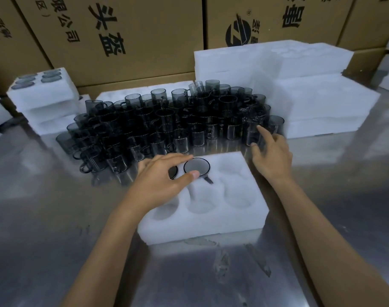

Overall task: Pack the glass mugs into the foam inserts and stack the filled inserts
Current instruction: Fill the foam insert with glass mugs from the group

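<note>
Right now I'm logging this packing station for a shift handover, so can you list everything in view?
Loose glass mugs: many, too crowded to count, smoky grey, clustered on the table behind the insert.
Foam insert: one, white, six cavities, front centre of the table.
Packed mugs: two, grey, in the insert's far row, one partly hidden by the left hand.
Filled inserts: a stack, white, far left, grey mugs showing on top.
Foam stack: several slabs, white, far right.
Cardboard boxes: several, brown with black print, along the back.
Table: one, shiny metal.
Left hand: on the insert, thumb at a packed mug's rim.
Right hand: reaching to the loose mugs, holding nothing.
</note>
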A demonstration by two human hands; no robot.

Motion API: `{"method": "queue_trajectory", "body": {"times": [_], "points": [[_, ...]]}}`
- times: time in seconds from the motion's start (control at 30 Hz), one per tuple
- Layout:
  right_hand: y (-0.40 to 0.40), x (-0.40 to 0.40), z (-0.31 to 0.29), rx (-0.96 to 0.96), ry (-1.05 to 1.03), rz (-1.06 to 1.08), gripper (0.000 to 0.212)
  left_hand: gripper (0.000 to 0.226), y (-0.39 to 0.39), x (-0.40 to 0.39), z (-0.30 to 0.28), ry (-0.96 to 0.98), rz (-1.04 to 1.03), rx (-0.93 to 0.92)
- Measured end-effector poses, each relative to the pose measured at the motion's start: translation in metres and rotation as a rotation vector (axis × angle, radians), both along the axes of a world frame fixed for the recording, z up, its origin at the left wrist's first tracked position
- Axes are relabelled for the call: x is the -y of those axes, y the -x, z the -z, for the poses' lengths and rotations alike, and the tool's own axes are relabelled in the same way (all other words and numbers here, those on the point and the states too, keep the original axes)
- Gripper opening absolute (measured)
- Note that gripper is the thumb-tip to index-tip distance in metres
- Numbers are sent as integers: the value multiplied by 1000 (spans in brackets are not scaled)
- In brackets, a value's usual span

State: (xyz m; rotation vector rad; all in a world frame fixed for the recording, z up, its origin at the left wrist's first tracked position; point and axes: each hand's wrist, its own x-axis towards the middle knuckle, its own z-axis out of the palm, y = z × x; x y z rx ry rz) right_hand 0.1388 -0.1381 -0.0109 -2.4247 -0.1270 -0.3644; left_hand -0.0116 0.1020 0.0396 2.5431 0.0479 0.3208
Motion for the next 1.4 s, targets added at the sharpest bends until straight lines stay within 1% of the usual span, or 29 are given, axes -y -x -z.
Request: {"method": "queue_trajectory", "body": {"times": [0.07, 0.1, 0.23, 0.3, 0.37, 0.43, 0.5, 0.57, 0.7, 0.8, 0.93, 1.0, 1.07, 1.1, 1.17, 1.23, 1.33, 1.4], "points": [[1, -3, 1, 26, 58, -33, 49, 46, 0, 0, -1, 7, -1, 2], [2, -4, 1, 46, 55, -43, 46, 46, 0, 0, -1, 11, -2, 2], [5, -3, 2, 90, -79, -58, 22, 45, 1, 1, -2, 16, 0, 2], [8, -4, 0, 82, -148, -71, 19, 45, 2, 1, -3, 24, 0, 1], [11, -7, -4, 103, -220, -99, 23, 45, 2, 2, -5, 59, -2, 10], [18, -11, -16, 198, -306, -176, 27, 44, 4, 4, -9, 125, -9, 42], [28, -19, -32, 296, -398, -275, 31, 45, 6, 7, -13, 156, -12, 106], [41, -29, -47, 329, -448, -348, 39, 47, 8, 10, -17, 164, -10, 180], [67, -47, -62, 371, -390, -471, 60, 55, 10, 18, -21, 178, 4, 257], [79, -56, -62, 379, -355, -520, 73, 60, 11, 22, -21, 160, 39, 290], [84, -59, -64, 318, -421, -523, 80, 67, 11, 27, -21, 113, 72, 330], [87, -60, -66, 283, -418, -546, 80, 66, 11, 30, -21, 104, 58, 352], [89, -61, -67, 252, -383, -596, 77, 59, 11, 30, -20, 112, 36, 389], [90, -62, -68, 238, -382, -621, 72, 56, 10, 28, -20, 119, 32, 400], [90, -62, -70, 212, -448, -643, 55, 53, 9, 25, -20, 155, 39, 393], [87, -59, -72, 211, -522, -624, 41, 56, 8, 23, -20, 195, 45, 360], [81, -54, -71, 218, -535, -574, 30, 61, 9, 22, -21, 202, 75, 307], [76, -52, -70, 174, -566, -571, 20, 64, 10, 21, -20, 210, 92, 264]]}}
